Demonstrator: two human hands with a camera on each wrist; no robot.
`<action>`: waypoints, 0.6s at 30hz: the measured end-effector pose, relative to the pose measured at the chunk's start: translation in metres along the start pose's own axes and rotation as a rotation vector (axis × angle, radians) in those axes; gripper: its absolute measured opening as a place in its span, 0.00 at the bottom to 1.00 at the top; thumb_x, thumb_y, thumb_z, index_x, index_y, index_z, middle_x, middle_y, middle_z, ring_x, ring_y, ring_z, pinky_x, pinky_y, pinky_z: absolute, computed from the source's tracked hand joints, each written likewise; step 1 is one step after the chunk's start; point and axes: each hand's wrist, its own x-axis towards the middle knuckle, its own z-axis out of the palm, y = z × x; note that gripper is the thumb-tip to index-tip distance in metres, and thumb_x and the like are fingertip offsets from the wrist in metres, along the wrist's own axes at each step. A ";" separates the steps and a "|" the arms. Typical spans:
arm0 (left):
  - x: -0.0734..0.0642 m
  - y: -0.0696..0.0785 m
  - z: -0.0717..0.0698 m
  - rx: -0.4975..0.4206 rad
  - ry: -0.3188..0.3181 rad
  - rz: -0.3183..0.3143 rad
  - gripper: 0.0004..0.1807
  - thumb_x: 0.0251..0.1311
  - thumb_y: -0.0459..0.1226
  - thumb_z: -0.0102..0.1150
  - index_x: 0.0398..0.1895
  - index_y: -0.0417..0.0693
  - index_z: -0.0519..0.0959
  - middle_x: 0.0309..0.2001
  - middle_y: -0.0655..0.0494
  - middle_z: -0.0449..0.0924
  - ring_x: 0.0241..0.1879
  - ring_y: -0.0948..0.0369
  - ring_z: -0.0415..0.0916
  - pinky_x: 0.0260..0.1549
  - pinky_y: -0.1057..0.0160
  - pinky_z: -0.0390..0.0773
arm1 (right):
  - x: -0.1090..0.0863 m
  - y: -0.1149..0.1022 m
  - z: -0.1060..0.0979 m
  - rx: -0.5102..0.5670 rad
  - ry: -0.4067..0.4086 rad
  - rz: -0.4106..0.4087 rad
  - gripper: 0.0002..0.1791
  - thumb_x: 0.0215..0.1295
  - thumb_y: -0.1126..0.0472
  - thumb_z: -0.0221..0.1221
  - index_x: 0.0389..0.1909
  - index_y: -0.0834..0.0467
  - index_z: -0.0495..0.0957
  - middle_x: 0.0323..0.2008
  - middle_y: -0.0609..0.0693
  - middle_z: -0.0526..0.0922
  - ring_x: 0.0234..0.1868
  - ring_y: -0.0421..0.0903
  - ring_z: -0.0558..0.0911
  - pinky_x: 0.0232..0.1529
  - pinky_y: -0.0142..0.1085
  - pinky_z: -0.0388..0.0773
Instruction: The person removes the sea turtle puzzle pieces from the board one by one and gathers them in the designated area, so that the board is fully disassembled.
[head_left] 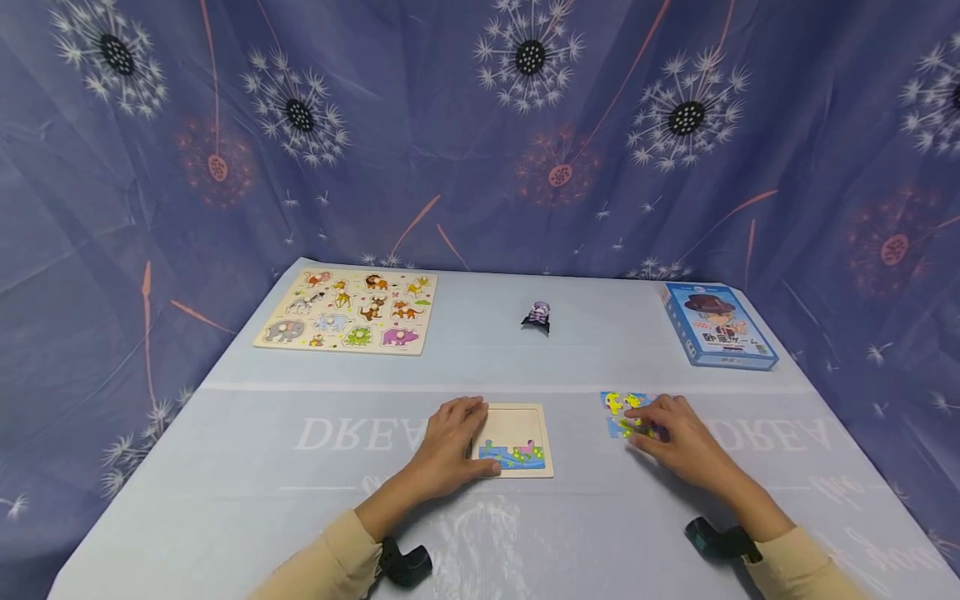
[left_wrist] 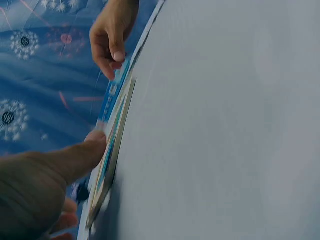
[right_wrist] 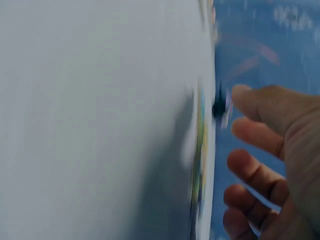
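My left hand (head_left: 447, 446) rests at the left side of a small wooden puzzle tray (head_left: 548, 433), fingers along its upper left and thumb on its lower left edge. Joined blue and green jigsaw pieces (head_left: 521, 458) fill the tray's lower part; bare wood shows above them. In the left wrist view the straight thumb (left_wrist: 82, 157) touches the tray's side (left_wrist: 116, 155). Over the loose, colourful jigsaw pieces (head_left: 615, 406) to the right hovers my right hand (head_left: 678, 442). The right wrist view shows its fingers (right_wrist: 252, 167) loosely bent and apart, with nothing between them.
An animal peg puzzle board (head_left: 348, 310) lies at the back left. At the back middle is a small purple and black object (head_left: 537, 316). A blue box (head_left: 720, 325) with a cartoon figure lies at the back right, before a dandelion-patterned curtain (head_left: 420, 125).
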 end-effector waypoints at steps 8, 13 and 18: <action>-0.011 -0.019 -0.016 -0.020 -0.061 0.014 0.42 0.45 0.48 0.71 0.65 0.42 0.68 0.68 0.49 0.64 0.69 0.47 0.54 0.63 0.40 0.53 | 0.017 -0.081 0.045 0.073 -0.005 -0.096 0.16 0.48 0.56 0.70 0.41 0.48 0.83 0.31 0.40 0.74 0.35 0.36 0.63 0.35 0.30 0.60; -0.011 -0.022 -0.017 -0.003 -0.089 0.038 0.42 0.46 0.49 0.70 0.65 0.44 0.68 0.69 0.50 0.63 0.70 0.47 0.53 0.63 0.40 0.52 | 0.023 -0.114 0.065 0.105 -0.002 -0.159 0.16 0.48 0.55 0.70 0.40 0.49 0.84 0.29 0.41 0.73 0.33 0.35 0.62 0.33 0.28 0.60; -0.012 -0.023 -0.017 0.007 -0.105 0.052 0.41 0.47 0.50 0.69 0.65 0.43 0.69 0.69 0.49 0.63 0.69 0.46 0.53 0.63 0.38 0.51 | 0.026 -0.131 0.079 0.119 -0.004 -0.189 0.16 0.47 0.53 0.71 0.40 0.50 0.84 0.29 0.41 0.72 0.33 0.35 0.63 0.34 0.27 0.62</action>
